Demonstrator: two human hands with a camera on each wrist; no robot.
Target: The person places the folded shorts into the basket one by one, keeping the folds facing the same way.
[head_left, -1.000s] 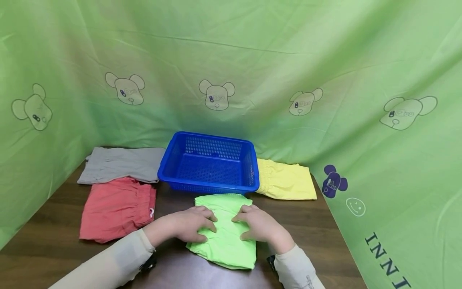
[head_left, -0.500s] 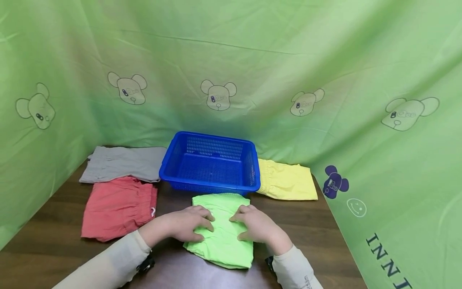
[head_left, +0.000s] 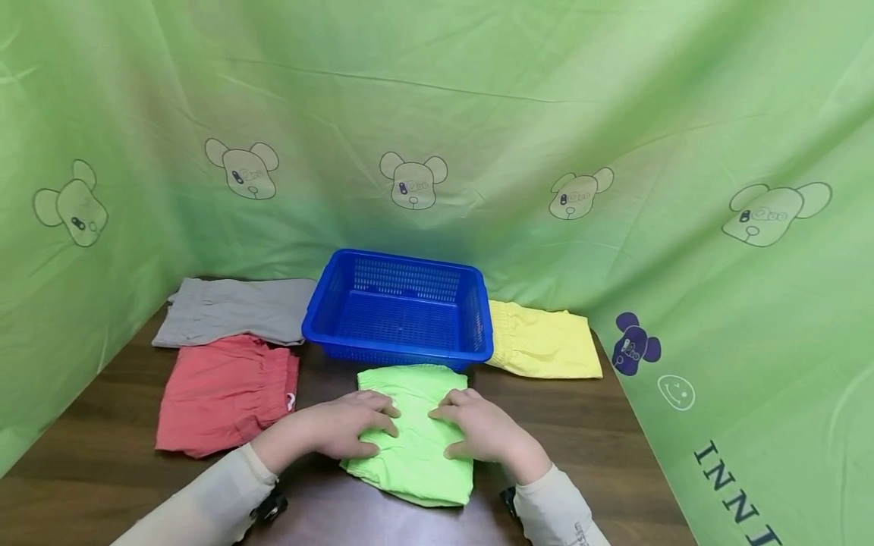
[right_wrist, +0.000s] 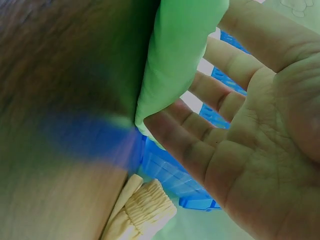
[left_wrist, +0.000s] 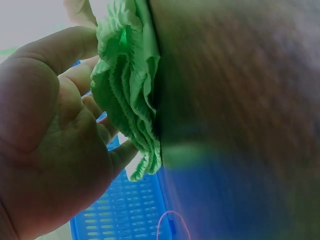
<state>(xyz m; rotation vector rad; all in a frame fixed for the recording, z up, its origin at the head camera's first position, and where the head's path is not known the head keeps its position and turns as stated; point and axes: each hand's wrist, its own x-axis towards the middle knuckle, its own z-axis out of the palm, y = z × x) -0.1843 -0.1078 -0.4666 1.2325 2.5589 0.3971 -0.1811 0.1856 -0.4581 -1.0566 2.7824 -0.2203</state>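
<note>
Left grip (head_left: pixel 348 426) and right grip (head_left: pixel 486 428), fingers spread loosely, rest on opposite sides of the folded lime-green elastic-waist garment (head_left: pixel 415 455), its far edge just before the blue perforated basket (head_left: pixel 382 350), bench (head_left: pixel 567 432) showing either side.

1. The blue basket (head_left: pixel 396 356) hides one end of the yellow cloth (head_left: pixel 546 343).
2. From the left wrist, the green cloth (left_wrist: pixel 125 75) hides some of the left hand (left_wrist: pixel 60 125).
3. The counter (right_wrist: pixel 50 200) looks blurry to me in both wrist views.
4. I can't read the tiny writing (head_left: pixel 580 533) on the right sleeve (head_left: pixel 556 504).
</note>
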